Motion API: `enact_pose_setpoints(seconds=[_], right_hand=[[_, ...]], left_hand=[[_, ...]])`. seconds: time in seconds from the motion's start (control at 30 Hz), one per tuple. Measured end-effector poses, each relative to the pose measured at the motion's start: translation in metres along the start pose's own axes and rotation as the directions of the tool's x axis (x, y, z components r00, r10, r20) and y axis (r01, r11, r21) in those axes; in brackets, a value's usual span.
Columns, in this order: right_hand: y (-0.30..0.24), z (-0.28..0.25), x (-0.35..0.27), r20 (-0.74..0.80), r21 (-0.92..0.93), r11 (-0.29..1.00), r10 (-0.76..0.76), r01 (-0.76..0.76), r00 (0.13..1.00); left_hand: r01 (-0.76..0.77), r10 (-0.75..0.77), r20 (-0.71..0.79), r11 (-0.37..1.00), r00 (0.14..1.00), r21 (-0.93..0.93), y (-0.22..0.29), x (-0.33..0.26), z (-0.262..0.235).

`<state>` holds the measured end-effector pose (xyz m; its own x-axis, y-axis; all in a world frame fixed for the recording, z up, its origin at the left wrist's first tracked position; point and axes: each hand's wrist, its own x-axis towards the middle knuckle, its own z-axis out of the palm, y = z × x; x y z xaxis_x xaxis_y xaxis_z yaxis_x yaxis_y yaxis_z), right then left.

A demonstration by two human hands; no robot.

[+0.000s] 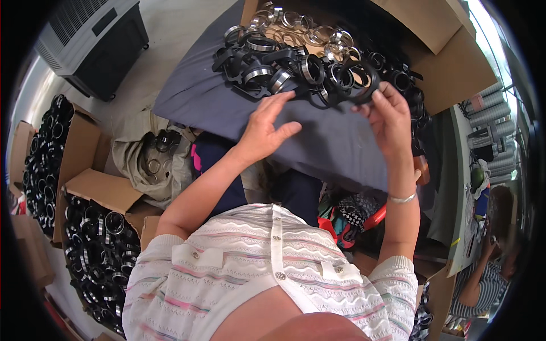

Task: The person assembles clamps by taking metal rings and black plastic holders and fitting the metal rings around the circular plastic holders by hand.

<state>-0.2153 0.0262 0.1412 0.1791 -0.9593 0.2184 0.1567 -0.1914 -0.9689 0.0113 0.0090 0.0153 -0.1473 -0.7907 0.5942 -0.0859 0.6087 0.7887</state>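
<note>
Black ring (354, 85) pinched in the right hand (392, 116) over the grey cloth (335, 145) — left hand (266, 126) open, empty, reaching toward the heap (284, 62). Full boxes (96, 250) sit nearby — plenty left, I'd say.

The person is sitting over a table (318, 142) draped in a grey cloth (227, 108), with a heap of black and silver rings (296, 62) lying at its far side. The right hand (389, 113) is pinching a black ring (358, 79) at the heap's edge, its fingers (380, 98) curling round the rim. The left hand (267, 122) is hovering open just beside it, fingertips touching the nearest parts. A silver bracelet (402, 198) is sitting on the right wrist. Cardboard boxes (99, 190) full of more rings are standing on the floor to the left, with a grey cooler (94, 42) beyond them.
</note>
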Motion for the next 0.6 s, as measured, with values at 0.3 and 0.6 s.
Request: enact_pose_setpoints(seconds=[0.3,0.6], right_hand=[[0.045,0.000,0.031,-0.215,-0.454,0.856,0.162,-0.246,0.963],[0.064,0.010,0.205,0.163,-0.983,0.088,0.001,0.163,0.987]], left_hand=[[0.309,-0.271,0.255,0.943,0.928,-0.123,-0.001,-0.009,-0.014],[-0.121,0.086,0.142,0.958,0.986,0.261,-0.013,-0.008,-0.007]])
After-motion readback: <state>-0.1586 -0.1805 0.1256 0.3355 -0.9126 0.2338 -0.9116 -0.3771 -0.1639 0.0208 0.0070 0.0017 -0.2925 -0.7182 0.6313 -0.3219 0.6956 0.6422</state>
